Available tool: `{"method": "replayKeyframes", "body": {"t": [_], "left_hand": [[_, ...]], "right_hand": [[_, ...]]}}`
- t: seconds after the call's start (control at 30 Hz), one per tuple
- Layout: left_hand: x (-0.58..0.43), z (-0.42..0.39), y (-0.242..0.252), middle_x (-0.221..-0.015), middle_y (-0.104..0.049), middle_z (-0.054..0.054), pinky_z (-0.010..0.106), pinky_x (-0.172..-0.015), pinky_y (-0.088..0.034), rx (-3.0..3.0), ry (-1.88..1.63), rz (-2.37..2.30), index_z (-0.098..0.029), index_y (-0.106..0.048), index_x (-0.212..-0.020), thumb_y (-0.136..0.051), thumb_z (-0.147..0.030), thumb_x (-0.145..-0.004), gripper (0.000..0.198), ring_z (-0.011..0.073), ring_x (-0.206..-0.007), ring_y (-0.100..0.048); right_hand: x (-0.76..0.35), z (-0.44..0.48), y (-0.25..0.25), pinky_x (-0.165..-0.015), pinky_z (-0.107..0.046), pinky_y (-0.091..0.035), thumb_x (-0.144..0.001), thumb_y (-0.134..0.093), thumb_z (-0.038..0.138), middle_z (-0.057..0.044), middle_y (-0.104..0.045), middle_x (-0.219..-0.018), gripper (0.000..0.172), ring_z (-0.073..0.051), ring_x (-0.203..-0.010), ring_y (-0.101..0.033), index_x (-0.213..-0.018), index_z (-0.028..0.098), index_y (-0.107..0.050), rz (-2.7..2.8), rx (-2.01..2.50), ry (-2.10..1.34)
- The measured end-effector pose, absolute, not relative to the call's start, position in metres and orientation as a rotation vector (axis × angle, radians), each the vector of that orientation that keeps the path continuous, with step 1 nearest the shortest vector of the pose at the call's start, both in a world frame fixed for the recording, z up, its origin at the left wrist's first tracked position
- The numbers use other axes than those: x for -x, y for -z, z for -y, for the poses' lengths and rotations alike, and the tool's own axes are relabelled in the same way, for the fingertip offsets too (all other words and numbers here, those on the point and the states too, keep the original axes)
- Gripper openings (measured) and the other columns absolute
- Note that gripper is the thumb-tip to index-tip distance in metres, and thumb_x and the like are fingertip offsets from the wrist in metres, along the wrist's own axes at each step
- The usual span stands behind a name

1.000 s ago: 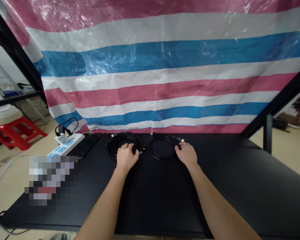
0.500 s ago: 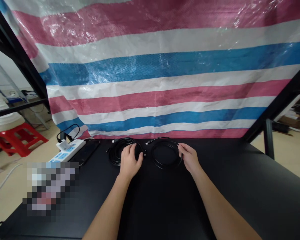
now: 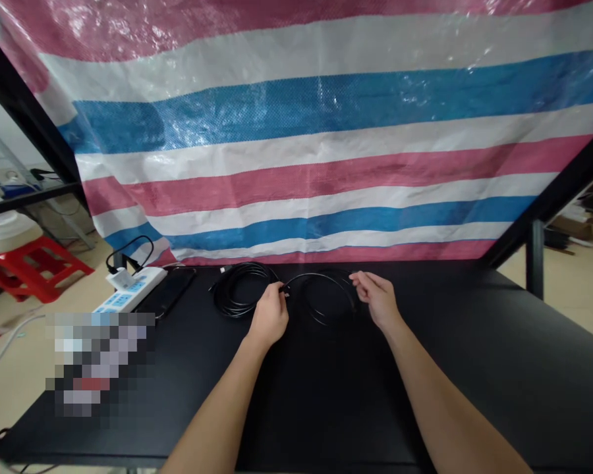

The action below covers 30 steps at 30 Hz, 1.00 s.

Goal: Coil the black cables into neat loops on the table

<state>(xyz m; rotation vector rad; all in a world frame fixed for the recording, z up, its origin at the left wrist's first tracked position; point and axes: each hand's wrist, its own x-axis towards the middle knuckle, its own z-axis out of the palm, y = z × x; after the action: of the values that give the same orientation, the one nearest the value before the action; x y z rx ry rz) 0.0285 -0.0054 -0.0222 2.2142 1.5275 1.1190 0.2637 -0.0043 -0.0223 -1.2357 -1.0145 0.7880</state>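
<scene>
Two coils of thin black cable lie on the black table (image 3: 326,395). My left hand (image 3: 271,317) pinches a small black plug end (image 3: 282,288) between thumb and fingers, between the two coils. A strand runs from that plug into the right coil (image 3: 326,296), which has loosened. The left coil (image 3: 240,291) sits just beyond my left hand, still wound. My right hand (image 3: 377,300) is at the right coil's right edge, its fingertips reaching the loops and gripping nothing I can see.
A white power strip (image 3: 131,289) with a plugged-in adapter and a black phone-like slab (image 3: 170,289) lie at the table's far left. A pixelated patch covers the near left. A striped tarp (image 3: 296,164) hangs behind the table. A red stool (image 3: 34,268) stands on the floor.
My left hand has moved off the left coil and taken a plug end from the right coil. My right hand has let go of that coil's edge and moved slightly up.
</scene>
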Motion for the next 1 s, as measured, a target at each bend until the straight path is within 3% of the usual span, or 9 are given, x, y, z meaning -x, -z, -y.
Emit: {"method": "replayKeyframes", "body": {"t": [0.1,0.17,0.27,0.37,0.5,0.6,0.73,0.87,1.0], "left_hand": [[-0.027,0.008,0.016,-0.08,-0.067,0.008,0.034,-0.071,-0.051,-2.091,-1.115,-1.587,-0.019,-0.057,-0.092,-0.043,-0.028,-0.086,0.017,0.0215,-0.075,-0.066],[-0.027,0.011,0.012,-0.069,-0.064,0.004,0.033,-0.066,-0.049,-2.056,-1.158,-1.568,-0.021,-0.055,-0.083,-0.043,-0.037,-0.086,0.02,0.0209,-0.068,-0.065],[-0.027,0.015,0.008,-0.057,-0.056,0.0,0.03,-0.06,-0.045,-2.006,-1.291,-1.498,-0.023,-0.053,-0.074,-0.043,-0.043,-0.083,0.025,0.0183,-0.057,-0.059],[-0.026,0.016,0.008,-0.047,-0.045,-0.004,0.027,-0.053,-0.039,-1.883,-1.444,-1.415,-0.023,-0.048,-0.063,-0.045,-0.048,-0.079,0.03,0.0137,-0.046,-0.047],[-0.024,0.011,0.01,-0.041,-0.032,-0.004,0.025,-0.044,-0.029,-1.544,-1.62,-1.197,-0.023,-0.035,-0.048,-0.044,-0.066,-0.073,0.05,0.0101,-0.041,-0.031],[-0.022,0.005,0.01,-0.039,-0.022,-0.005,0.025,-0.039,-0.022,-1.282,-1.577,-1.022,-0.025,-0.028,-0.045,-0.037,-0.071,-0.07,0.053,0.0089,-0.037,-0.021],[-0.019,0.004,0.007,-0.039,-0.016,-0.007,0.024,-0.038,-0.023,-1.125,-1.459,-0.848,-0.025,-0.027,-0.047,-0.031,-0.069,-0.072,0.051,0.0078,-0.036,-0.018],[-0.021,0.004,0.007,-0.042,-0.025,-0.008,0.021,-0.037,-0.025,-1.099,-1.482,-0.811,-0.022,-0.034,-0.052,-0.048,-0.069,-0.068,0.05,0.0059,-0.036,-0.024],[-0.027,0.003,0.009,-0.047,-0.038,-0.007,0.019,-0.034,-0.026,-1.119,-1.514,-0.933,-0.021,-0.041,-0.06,-0.064,-0.067,-0.062,0.051,0.0053,-0.037,-0.033]], "right_hand": [[-0.266,0.001,0.025,-0.065,-0.032,-0.046,-0.067,-0.062,0.046,-0.005,-0.069,-0.077,0.027,-0.019,-0.068,-0.058,-0.072,0.022,-0.071,1.116,1.516,-0.48],[-0.265,0.0,0.025,-0.074,-0.034,-0.047,-0.07,-0.06,0.044,-0.006,-0.071,-0.079,0.025,-0.021,-0.076,-0.062,-0.071,0.022,-0.071,1.186,1.622,-0.502],[-0.262,0.0,0.025,-0.07,-0.033,-0.047,-0.076,-0.051,0.051,-0.005,-0.067,-0.062,0.037,-0.021,-0.067,-0.063,-0.064,0.021,-0.069,1.19,1.639,-0.671],[-0.261,0.002,0.025,-0.058,-0.031,-0.045,-0.076,-0.045,0.061,-0.001,-0.055,-0.042,0.05,-0.019,-0.049,-0.057,-0.062,0.019,-0.067,1.105,1.601,-0.685],[-0.266,0.003,0.029,-0.053,-0.03,-0.042,-0.072,-0.05,0.063,0.001,-0.049,-0.039,0.048,-0.018,-0.046,-0.053,-0.066,0.019,-0.068,1.036,1.594,-0.526],[-0.274,-0.002,0.035,-0.06,-0.031,-0.045,-0.073,-0.051,0.056,-0.002,-0.059,-0.052,0.042,-0.02,-0.059,-0.059,-0.073,0.018,-0.069,0.967,1.612,-0.372],[-0.282,-0.009,0.042,-0.072,-0.035,-0.048,-0.079,-0.046,0.043,-0.008,-0.071,-0.081,0.04,-0.021,-0.075,-0.063,-0.096,0.015,-0.07,0.997,1.663,-0.323],[-0.276,-0.009,0.046,-0.089,-0.044,-0.043,-0.076,-0.057,0.034,-0.008,-0.065,-0.122,0.037,-0.026,-0.109,-0.056,-0.11,0.025,-0.068,1.454,1.751,-0.237],[-0.262,-0.002,0.046,-0.09,-0.049,-0.039,-0.079,-0.06,0.035,-0.005,-0.063,-0.126,0.03,-0.028,-0.117,-0.05,-0.108,0.034,-0.069,1.92,1.764,-0.263]]}}
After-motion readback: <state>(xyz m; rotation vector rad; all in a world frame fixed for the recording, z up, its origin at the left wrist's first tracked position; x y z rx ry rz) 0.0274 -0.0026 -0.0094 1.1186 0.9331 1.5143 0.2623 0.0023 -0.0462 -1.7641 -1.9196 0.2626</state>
